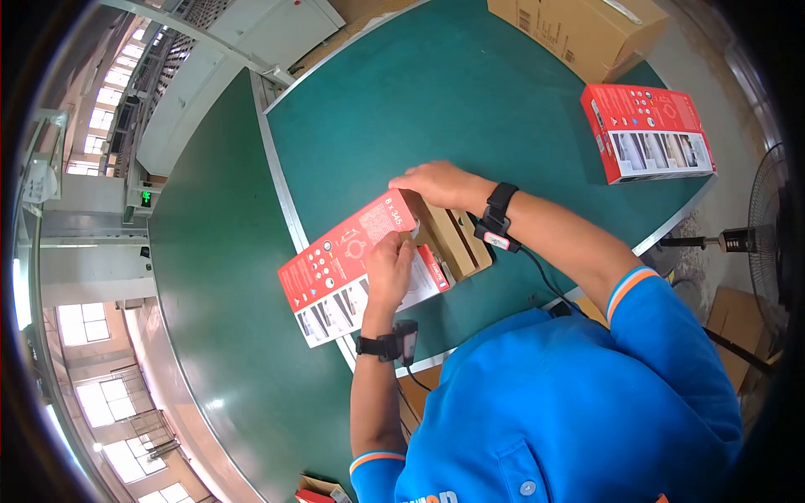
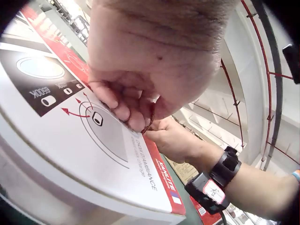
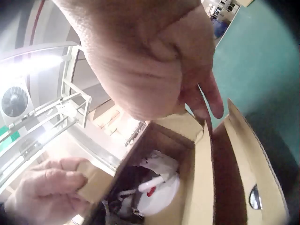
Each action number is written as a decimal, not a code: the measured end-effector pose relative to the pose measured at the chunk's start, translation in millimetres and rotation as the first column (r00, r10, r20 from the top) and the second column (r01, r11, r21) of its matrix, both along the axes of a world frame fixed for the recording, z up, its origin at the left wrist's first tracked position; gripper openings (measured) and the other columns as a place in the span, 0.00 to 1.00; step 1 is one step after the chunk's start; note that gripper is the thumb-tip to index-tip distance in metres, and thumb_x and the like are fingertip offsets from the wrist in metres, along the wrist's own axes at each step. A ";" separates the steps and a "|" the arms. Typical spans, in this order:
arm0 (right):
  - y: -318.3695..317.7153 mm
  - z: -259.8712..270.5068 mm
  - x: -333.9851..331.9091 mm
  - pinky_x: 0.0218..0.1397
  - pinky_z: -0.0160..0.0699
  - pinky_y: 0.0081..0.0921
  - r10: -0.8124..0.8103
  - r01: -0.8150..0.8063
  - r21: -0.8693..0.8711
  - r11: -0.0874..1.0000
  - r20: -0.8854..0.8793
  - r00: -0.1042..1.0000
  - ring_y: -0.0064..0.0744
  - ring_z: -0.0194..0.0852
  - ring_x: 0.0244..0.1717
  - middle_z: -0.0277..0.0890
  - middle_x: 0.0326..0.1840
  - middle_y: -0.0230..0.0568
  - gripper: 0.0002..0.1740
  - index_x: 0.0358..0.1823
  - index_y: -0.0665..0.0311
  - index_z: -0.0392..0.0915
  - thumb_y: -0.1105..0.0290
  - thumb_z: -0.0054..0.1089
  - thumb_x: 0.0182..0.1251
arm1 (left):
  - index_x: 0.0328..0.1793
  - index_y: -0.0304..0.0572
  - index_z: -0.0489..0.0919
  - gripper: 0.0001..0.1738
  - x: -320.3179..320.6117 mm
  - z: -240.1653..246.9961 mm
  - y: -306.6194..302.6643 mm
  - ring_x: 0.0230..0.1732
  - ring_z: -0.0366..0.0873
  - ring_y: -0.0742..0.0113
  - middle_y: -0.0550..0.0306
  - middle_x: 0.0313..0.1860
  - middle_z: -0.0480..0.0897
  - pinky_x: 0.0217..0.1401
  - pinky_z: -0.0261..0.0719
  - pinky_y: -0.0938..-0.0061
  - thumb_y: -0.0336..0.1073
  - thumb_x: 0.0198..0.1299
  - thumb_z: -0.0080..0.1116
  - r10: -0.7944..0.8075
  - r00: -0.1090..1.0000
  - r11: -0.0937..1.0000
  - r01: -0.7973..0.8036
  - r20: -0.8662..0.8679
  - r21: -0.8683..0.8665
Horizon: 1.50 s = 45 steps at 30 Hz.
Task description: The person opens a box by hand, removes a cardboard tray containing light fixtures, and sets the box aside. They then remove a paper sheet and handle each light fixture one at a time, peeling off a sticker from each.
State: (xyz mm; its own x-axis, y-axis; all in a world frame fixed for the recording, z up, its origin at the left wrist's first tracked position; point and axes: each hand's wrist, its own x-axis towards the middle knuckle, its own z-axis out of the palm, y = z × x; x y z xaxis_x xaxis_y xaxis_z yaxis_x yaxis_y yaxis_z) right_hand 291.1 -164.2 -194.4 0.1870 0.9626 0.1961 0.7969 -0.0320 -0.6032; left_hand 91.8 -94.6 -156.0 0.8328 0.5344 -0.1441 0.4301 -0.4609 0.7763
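Observation:
A red and white printed cardboard box (image 1: 335, 256) lies on the green table, its brown flaps (image 1: 457, 243) spread at the end nearest the right arm. My left hand (image 1: 390, 270) pinches the cardboard at the edge of that opening, fingers curled over it. At the opening's far corner, my right hand (image 1: 443, 184) grips the box wall, with fingers reaching past the cardboard edge (image 3: 204, 159); its thumb is hidden. Inside the box, a white round piece (image 3: 159, 199) with a small red mark shows among crumpled wrapping (image 3: 159, 161).
A second red and white box (image 1: 650, 134) stands at the table's right end, beside a large brown carton (image 1: 579, 33). A metal strip (image 1: 281, 176) crosses the green table (image 1: 402, 92). A fan (image 1: 767, 235) stands beyond the right edge. Cables hang from both wrist cameras.

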 end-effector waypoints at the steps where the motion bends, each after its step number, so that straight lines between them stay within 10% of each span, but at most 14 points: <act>1: -1.1 -3.8 -0.3 0.45 0.78 0.41 -0.020 0.020 0.015 1.000 0.043 0.999 0.51 0.78 0.45 0.79 0.45 0.46 0.17 0.54 0.55 0.77 0.75 0.48 0.66 | 0.35 0.31 0.77 0.11 -0.7 -2.3 0.2 0.31 0.78 0.48 0.43 0.28 0.80 0.37 0.74 0.60 0.34 0.64 0.53 -0.015 1.000 1.000 0.015 -0.023 0.015; 8: -22.1 15.3 -35.7 0.47 0.76 0.39 -0.324 0.259 0.370 0.892 0.126 0.938 0.50 0.73 0.44 0.73 0.42 0.45 0.12 0.46 0.64 0.75 0.72 0.50 0.63 | 0.34 0.32 0.76 0.11 -1.3 -5.3 -0.9 0.34 0.78 0.44 0.42 0.28 0.80 0.39 0.74 0.57 0.35 0.64 0.52 -0.053 0.998 0.996 0.055 -0.024 0.064; 10: -46.0 13.0 -60.7 0.46 0.75 0.44 -0.215 0.229 0.209 0.951 -0.088 0.973 0.53 0.73 0.45 0.72 0.40 0.52 0.08 0.39 0.70 0.71 0.77 0.51 0.58 | 0.34 0.32 0.77 0.11 -0.8 -7.4 0.7 0.35 0.78 0.43 0.41 0.29 0.80 0.39 0.74 0.56 0.35 0.64 0.53 -0.059 0.998 0.997 0.060 -0.027 0.058; 12: -70.7 22.1 -81.6 0.47 0.76 0.50 -0.227 0.109 -0.303 0.947 -0.388 0.893 0.62 0.78 0.45 0.79 0.39 0.63 0.10 0.45 0.72 0.71 0.79 0.47 0.63 | 0.35 0.32 0.77 0.11 -2.8 -13.3 1.9 0.33 0.78 0.49 0.44 0.28 0.80 0.38 0.74 0.60 0.35 0.64 0.52 -0.060 0.998 0.995 0.061 -0.005 0.074; 17: -99.9 18.4 -107.5 0.50 0.76 0.48 -0.213 0.066 -0.263 0.963 -0.580 0.786 0.60 0.79 0.47 0.79 0.45 0.63 0.22 0.59 0.72 0.65 0.83 0.45 0.63 | 0.37 0.32 0.78 0.11 -3.8 -15.5 3.1 0.30 0.78 0.63 0.51 0.27 0.80 0.37 0.75 0.69 0.34 0.65 0.51 -0.083 0.996 0.988 0.081 0.013 0.128; 19: -109.8 -3.0 -108.6 0.51 0.76 0.47 -0.141 0.094 -0.106 0.990 -0.668 0.731 0.58 0.77 0.49 0.78 0.46 0.61 0.23 0.59 0.71 0.65 0.85 0.44 0.60 | 0.36 0.32 0.78 0.12 -3.0 -16.1 1.8 0.34 0.78 0.49 0.44 0.29 0.80 0.39 0.74 0.60 0.36 0.64 0.52 -0.042 0.999 0.996 0.039 0.035 0.083; 25: -115.3 -14.8 -105.8 0.50 0.74 0.43 -0.067 0.090 0.057 0.994 -0.316 0.946 0.54 0.75 0.49 0.76 0.45 0.53 0.26 0.55 0.69 0.70 0.86 0.49 0.51 | 0.37 0.33 0.78 0.12 -2.3 -17.7 -2.7 0.38 0.79 0.42 0.40 0.32 0.81 0.41 0.74 0.55 0.36 0.64 0.52 0.005 1.000 0.996 -0.006 0.006 0.093; 35: -136.7 -7.1 -91.4 0.40 0.79 0.42 -0.020 -0.058 -0.152 0.987 -0.465 0.885 0.53 0.81 0.36 0.81 0.33 0.54 0.13 0.41 0.70 0.80 0.84 0.49 0.56 | 0.39 0.33 0.79 0.11 -0.1 -12.0 -6.1 0.38 0.79 0.43 0.41 0.31 0.81 0.43 0.75 0.56 0.36 0.64 0.52 0.014 0.998 0.990 -0.005 -0.060 0.141; 39: -105.4 19.8 -80.1 0.43 0.79 0.47 -0.320 0.267 -0.204 0.942 -0.297 0.900 0.60 0.81 0.40 0.80 0.35 0.63 0.09 0.41 0.76 0.76 0.77 0.54 0.61 | 0.43 0.33 0.79 0.10 -13.8 8.6 -4.9 0.43 0.79 0.46 0.41 0.38 0.81 0.48 0.75 0.58 0.33 0.61 0.55 0.093 0.992 0.994 -0.097 0.082 0.043; 41: -89.0 28.5 -76.8 0.46 0.79 0.50 -0.396 0.320 -0.322 0.891 -0.207 0.894 0.63 0.80 0.42 0.79 0.33 0.65 0.10 0.37 0.78 0.73 0.75 0.57 0.61 | 0.48 0.32 0.78 0.12 -43.9 -1.4 4.1 0.48 0.78 0.46 0.41 0.44 0.81 0.52 0.73 0.57 0.31 0.60 0.56 0.194 0.934 0.946 -0.259 0.298 0.197; 45: -68.1 8.5 -78.2 0.49 0.77 0.49 -0.407 0.295 -0.408 0.864 -0.221 0.886 0.65 0.78 0.46 0.77 0.41 0.70 0.19 0.43 0.78 0.70 0.68 0.64 0.60 | 0.66 0.26 0.68 0.35 -141.1 -50.0 32.0 0.58 0.72 0.41 0.38 0.57 0.77 0.64 0.67 0.52 0.37 0.55 0.64 0.729 0.648 0.418 -0.677 0.221 0.606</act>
State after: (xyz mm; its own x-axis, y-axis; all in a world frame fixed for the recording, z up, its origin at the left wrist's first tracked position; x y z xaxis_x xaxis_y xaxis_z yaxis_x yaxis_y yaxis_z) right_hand 212.8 -232.3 -185.8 0.5195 0.8137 -0.2608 0.4816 -0.5310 -0.6972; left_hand -49.3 -62.6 -205.9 0.1275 0.9085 0.3979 0.8621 -0.2999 0.4085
